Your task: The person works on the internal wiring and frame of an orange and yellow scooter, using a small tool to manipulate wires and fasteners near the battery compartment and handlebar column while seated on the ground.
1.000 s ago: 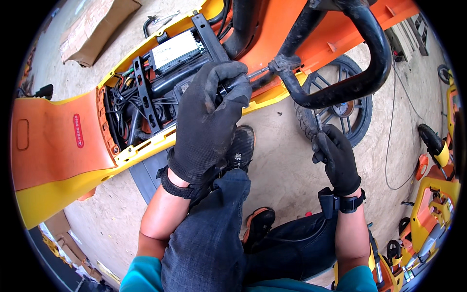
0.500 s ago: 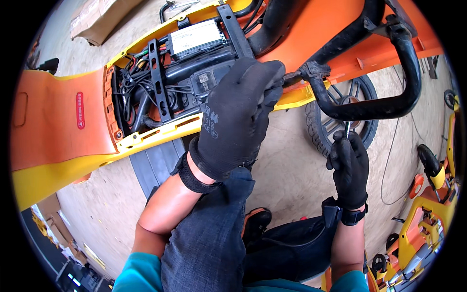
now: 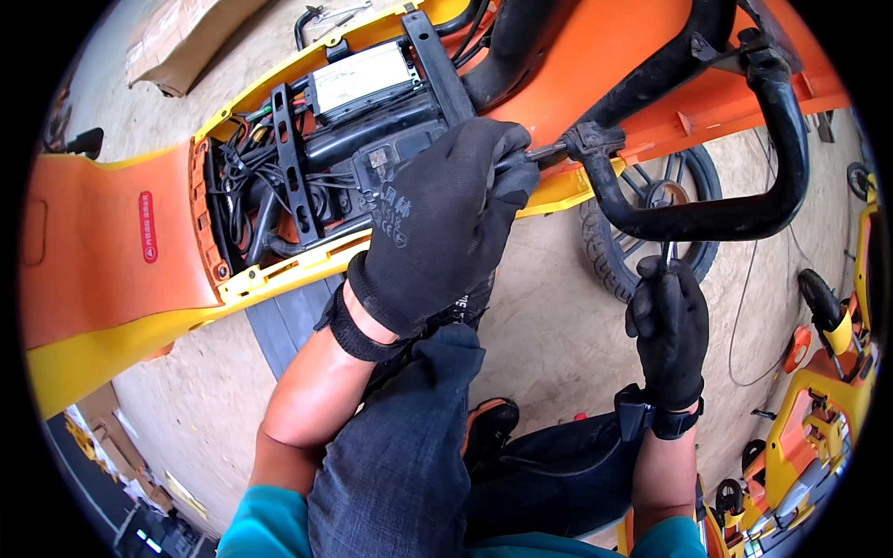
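My left hand point(image 3: 437, 223), in a black glove, is closed around a slim metal tool point(image 3: 547, 151) whose shaft reaches to a clamp-like joint point(image 3: 595, 139) on a black tubular frame point(image 3: 707, 221). The tool's exact kind is hidden by the fingers. My right hand point(image 3: 668, 321), gloved alike, grips a thin shiny metal rod point(image 3: 669, 251) upright just below the tube's lower bar. The rod's upper end passes behind the bar, so I cannot tell what it meets. Both belong to an orange and yellow vehicle body point(image 3: 112, 232) lying across the view.
An open bay holds a white-labelled box point(image 3: 363, 82), bundled black cables point(image 3: 246, 177) and a slotted black crossbar point(image 3: 284, 139). A spoked wheel with tyre point(image 3: 605, 246) is behind the tube. A cardboard box point(image 3: 177, 42) is at far left; more yellow vehicles point(image 3: 809, 409) stand right.
My left hand has shifted slightly left and down, and more of its tool's shaft shows. The right hand with the rod sits slightly lower. The vehicle has shifted a little in view.
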Demonstrator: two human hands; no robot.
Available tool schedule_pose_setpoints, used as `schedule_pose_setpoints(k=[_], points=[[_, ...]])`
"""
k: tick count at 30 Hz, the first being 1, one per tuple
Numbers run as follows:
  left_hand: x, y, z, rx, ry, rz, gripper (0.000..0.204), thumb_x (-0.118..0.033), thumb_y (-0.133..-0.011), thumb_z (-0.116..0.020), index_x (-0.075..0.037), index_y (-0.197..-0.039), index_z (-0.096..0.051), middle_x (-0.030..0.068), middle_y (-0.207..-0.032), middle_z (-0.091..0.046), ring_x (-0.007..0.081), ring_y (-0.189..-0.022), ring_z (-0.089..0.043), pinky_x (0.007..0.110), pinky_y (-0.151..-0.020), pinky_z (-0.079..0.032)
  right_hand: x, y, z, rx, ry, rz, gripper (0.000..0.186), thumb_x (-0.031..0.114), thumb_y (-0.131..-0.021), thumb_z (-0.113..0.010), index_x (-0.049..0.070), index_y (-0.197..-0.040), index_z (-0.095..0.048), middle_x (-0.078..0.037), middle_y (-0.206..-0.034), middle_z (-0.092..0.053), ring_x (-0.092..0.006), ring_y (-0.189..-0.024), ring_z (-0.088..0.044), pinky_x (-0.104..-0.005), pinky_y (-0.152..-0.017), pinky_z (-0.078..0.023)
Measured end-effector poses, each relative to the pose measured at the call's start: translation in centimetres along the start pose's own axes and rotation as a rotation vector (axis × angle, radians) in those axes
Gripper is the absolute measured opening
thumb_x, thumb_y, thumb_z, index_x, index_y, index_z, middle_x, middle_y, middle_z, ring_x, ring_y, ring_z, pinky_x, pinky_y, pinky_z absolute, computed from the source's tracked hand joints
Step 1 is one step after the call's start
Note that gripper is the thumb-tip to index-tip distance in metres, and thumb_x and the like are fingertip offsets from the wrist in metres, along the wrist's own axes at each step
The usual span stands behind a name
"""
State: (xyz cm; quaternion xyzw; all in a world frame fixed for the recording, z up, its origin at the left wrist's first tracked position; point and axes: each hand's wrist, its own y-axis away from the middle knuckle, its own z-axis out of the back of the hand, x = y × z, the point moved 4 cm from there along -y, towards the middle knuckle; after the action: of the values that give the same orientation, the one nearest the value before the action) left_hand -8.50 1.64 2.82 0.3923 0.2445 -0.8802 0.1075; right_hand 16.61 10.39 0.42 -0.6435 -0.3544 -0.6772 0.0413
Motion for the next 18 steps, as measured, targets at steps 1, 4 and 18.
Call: schedule_pose_setpoints(k=[1,4,18], points=[[-0.1,-0.1,0.1,0.019,-0.013,0.000,0.021,-0.004,-0.090,-0.063,0.000,-0.110,-0.062,0.0147,-0.090,-0.066,0.0230,-0.075,-0.068,0.031,-0.068,-0.051,-0.1,0.2,0.1,0.008,0.008,-0.015,0.027,0.026,-0.102,-0.050,0.001,-0.109,-0.059,-0.001,-0.072,-0.054,-0.0067,-0.057,-0.046,-0.0208,-0.053,-0.040],[-0.7,-0.6,0.6,0.084,-0.050,0.012,0.020,-0.005,-0.090,-0.062,0.001,-0.109,-0.062,0.0153,-0.090,-0.067,0.0239,-0.074,-0.068,0.030,-0.068,-0.051,-0.4,0.7,0.3,0.017,0.107,-0.088,0.027,0.024,-0.102,-0.050,0.000,-0.111,-0.060,-0.002,-0.073,-0.056,-0.0067,-0.057,-0.048,-0.0204,-0.052,-0.041],[2.6,-2.4,1.5,0.441,0.641,0.525,0.029,-0.021,-0.101,-0.050,-0.001,-0.115,-0.065,0.0083,-0.093,-0.069,0.0126,-0.083,-0.068,0.026,-0.078,-0.053,-0.9,2.6,-7.8,0.363,0.091,-0.235,0.022,0.007,-0.098,-0.050,0.000,-0.116,-0.060,-0.002,-0.079,-0.058,-0.0057,-0.067,-0.053,-0.0212,-0.060,-0.045]])
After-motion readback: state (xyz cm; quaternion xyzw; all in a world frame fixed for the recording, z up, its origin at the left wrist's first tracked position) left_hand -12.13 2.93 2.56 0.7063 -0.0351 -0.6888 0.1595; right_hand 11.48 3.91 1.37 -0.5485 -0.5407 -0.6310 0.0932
